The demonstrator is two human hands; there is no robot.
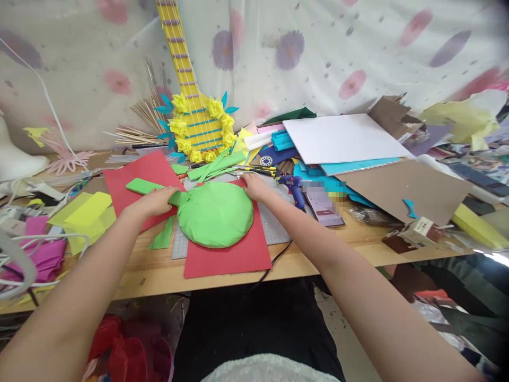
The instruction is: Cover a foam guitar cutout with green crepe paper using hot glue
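Observation:
A round body wrapped in green paper, with a long flat neck pointing left, forms a guitar shape (216, 215). It lies on a red sheet (230, 265) near the table's front edge. My left hand (161, 200) is closed around the neck, close to where it joins the body. At the upper right rim, my right hand (254, 187) has its fingers bent against the edge; their tips are partly hidden. Beneath the red sheet is a grey cutting mat (181, 241). Cut green strips (217, 165) are piled just behind the body.
A yellow paper guitar (202, 127) with flowers leans on the curtain. Right of my hands are a blue glue gun (293, 190), a phone (324, 204), a white board (344, 137) and brown cardboard (401, 188). Yellow paper (85, 215) and white cables (18, 265) crowd the left.

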